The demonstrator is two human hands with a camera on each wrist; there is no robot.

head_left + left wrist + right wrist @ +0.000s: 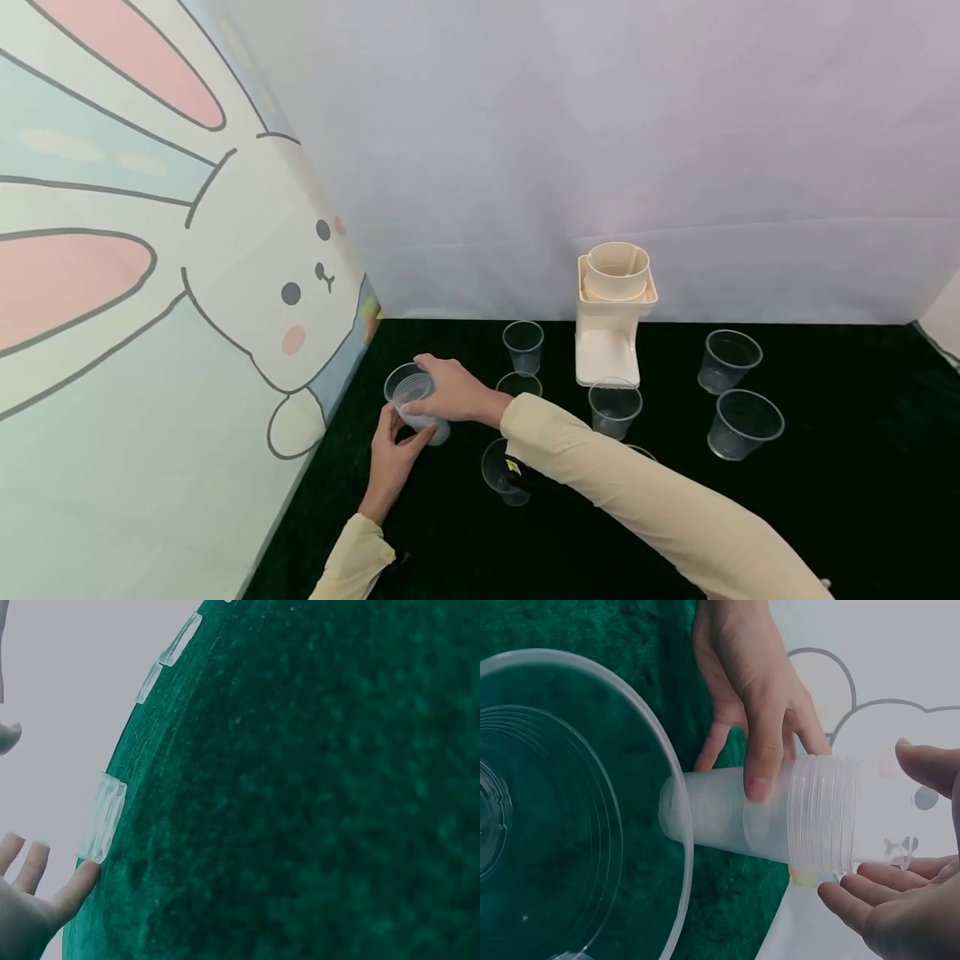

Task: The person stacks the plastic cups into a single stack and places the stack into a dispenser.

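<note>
Both hands meet at centre left of my head view: right hand [450,392] grasping the stacked cups [417,405] near their rim, left hand [393,454] pinching their base. I judge separation next: a steady pull.

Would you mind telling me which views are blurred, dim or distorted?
Head view: evenly lit, sharp, wide-angle bending at the edges. Left wrist view: dim, greenish, cloth soft and out of focus. Right wrist view: near cup looms large and blurred; held cups sharp.
</note>
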